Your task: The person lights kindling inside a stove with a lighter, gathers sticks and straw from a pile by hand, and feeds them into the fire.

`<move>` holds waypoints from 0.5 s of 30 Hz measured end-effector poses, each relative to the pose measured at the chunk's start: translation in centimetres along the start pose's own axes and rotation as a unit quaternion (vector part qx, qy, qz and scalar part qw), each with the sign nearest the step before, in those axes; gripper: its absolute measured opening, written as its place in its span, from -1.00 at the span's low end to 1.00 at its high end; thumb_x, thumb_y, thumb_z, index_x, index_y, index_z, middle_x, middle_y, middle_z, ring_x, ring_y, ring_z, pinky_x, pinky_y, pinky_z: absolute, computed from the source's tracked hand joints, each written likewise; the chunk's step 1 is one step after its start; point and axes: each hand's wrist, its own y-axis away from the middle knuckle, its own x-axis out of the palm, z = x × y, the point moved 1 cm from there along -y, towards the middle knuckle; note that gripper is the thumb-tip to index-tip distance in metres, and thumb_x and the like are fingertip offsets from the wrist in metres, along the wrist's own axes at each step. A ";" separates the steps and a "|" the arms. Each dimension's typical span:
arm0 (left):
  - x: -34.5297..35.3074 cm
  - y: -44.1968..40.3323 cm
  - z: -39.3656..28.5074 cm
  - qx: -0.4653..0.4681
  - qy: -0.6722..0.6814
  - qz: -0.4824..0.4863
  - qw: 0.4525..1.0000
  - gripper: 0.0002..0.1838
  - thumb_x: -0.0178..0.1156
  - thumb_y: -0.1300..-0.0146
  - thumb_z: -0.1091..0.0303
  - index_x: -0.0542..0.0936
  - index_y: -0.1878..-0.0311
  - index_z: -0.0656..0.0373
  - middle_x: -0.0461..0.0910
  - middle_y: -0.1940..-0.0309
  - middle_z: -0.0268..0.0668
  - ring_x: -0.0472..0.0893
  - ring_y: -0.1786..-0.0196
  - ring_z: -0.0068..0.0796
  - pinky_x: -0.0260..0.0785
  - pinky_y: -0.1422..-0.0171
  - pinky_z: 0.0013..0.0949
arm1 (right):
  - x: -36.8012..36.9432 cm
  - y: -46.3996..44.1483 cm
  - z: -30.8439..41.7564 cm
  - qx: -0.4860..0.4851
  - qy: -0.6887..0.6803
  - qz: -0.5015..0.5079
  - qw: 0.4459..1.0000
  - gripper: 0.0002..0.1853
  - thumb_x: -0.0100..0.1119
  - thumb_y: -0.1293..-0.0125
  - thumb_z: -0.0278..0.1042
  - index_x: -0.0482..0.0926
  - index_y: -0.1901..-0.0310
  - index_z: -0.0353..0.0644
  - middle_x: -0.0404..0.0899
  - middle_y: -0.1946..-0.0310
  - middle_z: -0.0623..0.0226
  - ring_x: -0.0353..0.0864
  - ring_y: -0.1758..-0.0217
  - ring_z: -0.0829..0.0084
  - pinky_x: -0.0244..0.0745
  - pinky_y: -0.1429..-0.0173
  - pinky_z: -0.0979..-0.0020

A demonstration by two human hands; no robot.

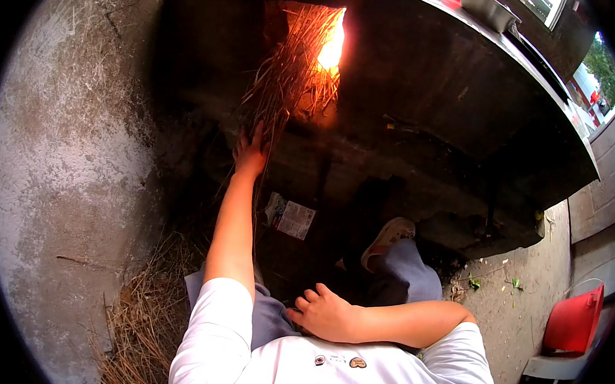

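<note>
A bundle of dry straw (289, 73) sticks out of the square fire opening (316, 112) of a dark stove (424, 80). Bright flames (332, 46) burn at the right side of that opening. My left hand (250, 153) is stretched forward at the lower end of the bundle. Its fingers are spread against the loose stalks, not wrapped round them. My right hand (325, 314) rests over my lap with loosely bent fingers, some of them apart, and nothing shows in it.
More dry straw (150, 309) is heaped on the floor by the rough wall (65, 172) at left. A printed packet (295, 220) lies under the stove front, near my shoe (393, 235). A red bucket (573, 321) stands at far right; a metal pan (491, 12) sits on top.
</note>
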 end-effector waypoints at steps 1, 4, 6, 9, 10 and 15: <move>0.1 -0.1 0.2 0.000 0.000 0.000 1.000 -0.29 0.00 -0.30 -0.02 -0.12 -0.42 -0.55 -0.17 -0.45 -0.04 0.01 -0.42 0.17 -0.09 -0.36 0.28 | 0.0 0.0 0.0 0.000 0.002 0.003 1.000 -0.68 -0.03 -0.23 -0.29 0.55 0.00 -0.05 0.51 0.25 0.34 0.47 0.11 0.33 0.26 0.03 0.30; 0.1 -0.2 0.4 0.011 0.003 -0.009 1.000 -0.29 0.01 -0.29 -0.02 -0.11 -0.42 -0.54 -0.15 -0.45 -0.04 0.02 -0.42 0.17 -0.10 -0.36 0.30 | 0.2 -0.1 0.0 0.000 0.000 0.006 1.000 -0.68 -0.03 -0.23 -0.29 0.55 0.00 -0.05 0.51 0.25 0.33 0.47 0.11 0.33 0.26 0.02 0.30; -0.1 -0.2 0.3 -0.005 -0.021 0.003 1.000 -0.30 0.00 -0.30 -0.05 -0.10 -0.42 -0.54 -0.14 -0.45 -0.05 0.04 -0.41 0.17 -0.10 -0.35 0.33 | 0.2 0.0 0.0 -0.002 0.003 0.003 1.000 -0.68 -0.03 -0.23 -0.29 0.55 0.00 -0.05 0.51 0.26 0.33 0.47 0.11 0.33 0.26 0.02 0.30; -0.8 -0.4 0.0 -0.020 -0.082 0.026 0.996 -0.31 -0.04 -0.30 -0.09 -0.10 -0.42 -0.54 -0.16 -0.46 -0.05 0.06 -0.41 0.15 -0.09 -0.34 0.34 | 0.2 0.1 0.1 -0.004 0.004 -0.004 1.000 -0.68 -0.04 -0.24 -0.29 0.55 0.00 -0.05 0.51 0.26 0.34 0.47 0.11 0.33 0.26 0.02 0.30; -0.8 -0.4 0.0 -0.020 -0.082 0.026 0.996 -0.31 -0.04 -0.30 -0.09 -0.10 -0.42 -0.54 -0.16 -0.46 -0.05 0.06 -0.41 0.15 -0.09 -0.34 0.34 | 0.2 0.1 0.1 -0.003 0.004 -0.007 1.000 -0.68 -0.04 -0.24 -0.29 0.55 0.00 -0.06 0.51 0.26 0.34 0.47 0.11 0.33 0.26 0.02 0.30; -0.9 -0.5 -0.1 -0.041 -0.089 0.027 0.995 -0.30 -0.06 -0.28 -0.17 -0.12 -0.43 -0.55 -0.21 -0.47 -0.07 0.08 -0.41 0.12 -0.08 -0.34 0.33 | 0.5 0.1 0.1 -0.002 0.002 -0.013 1.000 -0.68 -0.04 -0.24 -0.29 0.55 -0.01 -0.05 0.51 0.27 0.35 0.47 0.12 0.34 0.26 0.03 0.31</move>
